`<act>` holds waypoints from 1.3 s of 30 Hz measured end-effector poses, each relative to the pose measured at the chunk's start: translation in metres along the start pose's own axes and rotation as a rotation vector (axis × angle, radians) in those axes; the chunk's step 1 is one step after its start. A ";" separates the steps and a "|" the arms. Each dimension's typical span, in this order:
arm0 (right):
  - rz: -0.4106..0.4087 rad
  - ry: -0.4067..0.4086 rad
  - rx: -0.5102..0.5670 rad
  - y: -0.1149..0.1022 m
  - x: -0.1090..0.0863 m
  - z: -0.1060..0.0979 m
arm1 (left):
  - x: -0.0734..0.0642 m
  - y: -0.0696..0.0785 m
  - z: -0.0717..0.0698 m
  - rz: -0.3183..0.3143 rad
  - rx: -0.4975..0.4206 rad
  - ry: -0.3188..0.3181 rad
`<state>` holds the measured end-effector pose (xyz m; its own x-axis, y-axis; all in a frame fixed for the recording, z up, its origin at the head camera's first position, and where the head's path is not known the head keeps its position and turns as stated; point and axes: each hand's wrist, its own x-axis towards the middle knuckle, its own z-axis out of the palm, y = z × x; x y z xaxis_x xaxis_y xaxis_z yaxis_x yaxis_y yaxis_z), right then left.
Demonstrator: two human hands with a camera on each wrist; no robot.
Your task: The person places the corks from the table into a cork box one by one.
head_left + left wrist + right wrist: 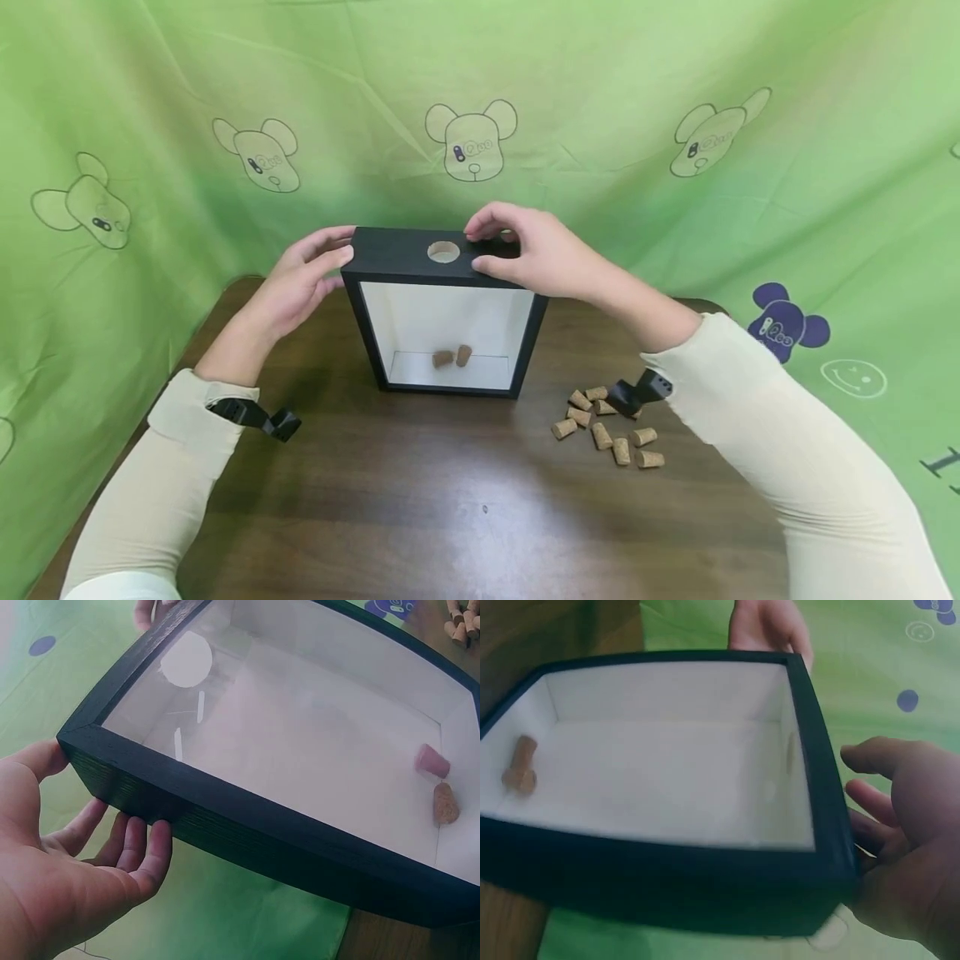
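A black-framed display box with a clear front and white inside stands upright on the table. A round hole is in its top face. Two corks lie on the inside floor. My left hand holds the box at its upper left corner, thumb by the corner and fingertips against the side. Over the right part of the top hangs my right hand, fingers bent and spread apart, with no object seen between them. Whether its fingertips touch the top, I cannot tell.
Several loose corks lie scattered on the wooden table, right of the box and below my right forearm. A green cloth with bear prints hangs behind and around the table. A black wrist camera sticks out from my left sleeve.
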<state>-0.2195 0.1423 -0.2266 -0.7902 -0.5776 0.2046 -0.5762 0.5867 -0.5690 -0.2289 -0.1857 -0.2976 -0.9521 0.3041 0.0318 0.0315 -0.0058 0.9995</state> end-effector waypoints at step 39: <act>0.280 0.072 0.039 0.156 -0.198 -0.021 | 0.005 -0.006 -0.002 0.042 -0.040 -0.014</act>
<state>-0.1574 0.3595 -0.3391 -0.9311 -0.3534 0.0907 -0.3261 0.6946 -0.6412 -0.2341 -0.1858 -0.3033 -0.9458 0.3164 0.0738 0.0588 -0.0567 0.9967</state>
